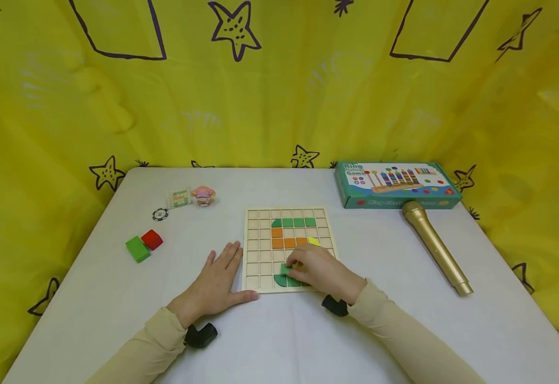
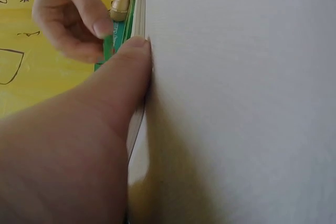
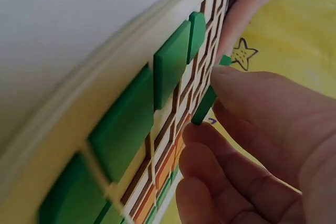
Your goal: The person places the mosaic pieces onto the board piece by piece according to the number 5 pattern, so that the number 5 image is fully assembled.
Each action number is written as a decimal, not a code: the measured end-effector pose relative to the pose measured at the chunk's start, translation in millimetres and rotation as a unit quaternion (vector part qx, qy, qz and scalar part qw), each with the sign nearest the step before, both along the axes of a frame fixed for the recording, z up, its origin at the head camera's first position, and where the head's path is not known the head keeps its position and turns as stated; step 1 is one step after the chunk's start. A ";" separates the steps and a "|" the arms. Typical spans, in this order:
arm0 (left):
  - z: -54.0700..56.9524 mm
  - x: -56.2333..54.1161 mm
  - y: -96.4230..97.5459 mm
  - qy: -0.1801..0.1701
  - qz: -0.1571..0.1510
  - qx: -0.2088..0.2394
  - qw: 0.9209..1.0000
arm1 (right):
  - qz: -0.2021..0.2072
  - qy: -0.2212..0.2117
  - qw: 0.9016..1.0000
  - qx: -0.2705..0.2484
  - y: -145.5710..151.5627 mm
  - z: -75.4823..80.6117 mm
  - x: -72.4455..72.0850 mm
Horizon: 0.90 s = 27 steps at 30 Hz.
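A square wooden grid board (image 1: 253,256) lies on the table. My right hand (image 1: 321,266) is over its lower part and pinches a thin green square tile (image 3: 206,104) between thumb and fingers, just off the grid. Under that hand, a row of green tiles (image 3: 126,121) runs along the near edge, with a rounded green piece (image 1: 280,280) at its left end. Further up sit a green row (image 1: 298,222), several orange tiles (image 1: 289,243) and a yellow piece (image 1: 313,241). Flat on the table, my left hand (image 1: 214,285) lies beside the board, its thumb at the near left corner.
To the left are a green block (image 1: 137,249), a red block (image 1: 152,240), a poker chip (image 1: 160,214), a small packet (image 1: 178,198) and a pink figurine (image 1: 204,196). A game box (image 1: 399,185) and a gold microphone (image 1: 438,250) lie to the right.
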<state>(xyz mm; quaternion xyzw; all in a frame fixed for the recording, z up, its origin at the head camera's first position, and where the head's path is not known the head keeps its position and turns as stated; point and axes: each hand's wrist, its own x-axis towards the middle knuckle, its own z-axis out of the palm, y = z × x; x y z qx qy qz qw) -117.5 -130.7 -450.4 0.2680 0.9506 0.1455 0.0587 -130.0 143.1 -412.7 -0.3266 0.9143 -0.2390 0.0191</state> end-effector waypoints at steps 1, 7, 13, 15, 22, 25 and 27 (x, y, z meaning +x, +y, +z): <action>-0.2 -0.2 0.5 -0.003 -0.001 0.000 1.000 | 0.006 0.001 1.000 0.003 -4.4 -1.0 -2.6; -0.4 0.5 0.4 -0.009 0.001 0.000 1.000 | 0.020 0.001 1.000 0.011 -16.1 -5.1 -9.2; 0.8 -0.4 -1.9 -0.001 0.005 0.000 1.000 | 0.040 0.046 0.998 0.018 -20.6 -8.7 -13.1; 0.1 -0.8 -2.0 0.001 0.003 0.001 1.000 | 0.052 0.061 0.997 0.015 -19.7 -9.2 -13.6; 4.4 -6.1 -8.0 -0.034 -0.007 0.026 0.999 | 0.008 0.057 0.998 -0.023 9.0 -10.8 -7.5; 14.6 -15.7 -22.4 -0.006 0.018 0.033 0.999 | -0.081 0.076 0.993 -0.032 38.2 -10.1 -7.2; 24.8 -24.2 -36.7 0.036 0.058 0.028 0.997 | -0.148 0.114 0.982 -0.016 63.0 -9.3 -8.9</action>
